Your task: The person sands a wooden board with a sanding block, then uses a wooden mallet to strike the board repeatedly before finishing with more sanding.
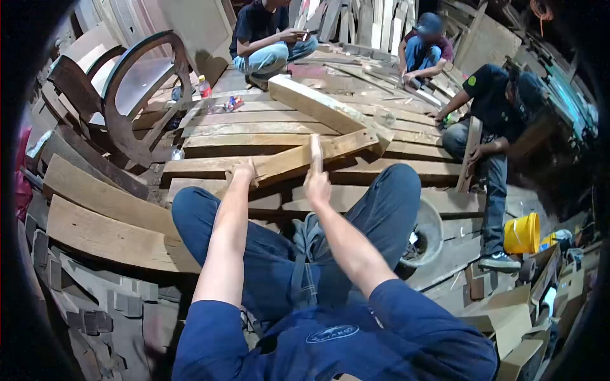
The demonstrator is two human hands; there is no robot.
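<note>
In the middle of the view, my left hand [244,171] is closed around the near left end of a wooden beam [286,162]. The beam slants up to the right and meets a thicker squared timber [324,108] at its far end, with a dark hole near that end. My right hand [317,187] is wrapped around the lower part of a pale, narrow upright tool [316,147], whose exact kind I cannot tell. That tool overlaps the beam's middle in this view. Both pieces lie over a spread of planks [254,130] in front of my knees.
A bucket [426,232] stands by my right knee, a yellow bucket [522,233] farther right. Curved boards [108,228] and an arched wooden frame [127,95] fill the left. One person [489,114] sits close on the right holding wood; two others [273,38] crouch at the back.
</note>
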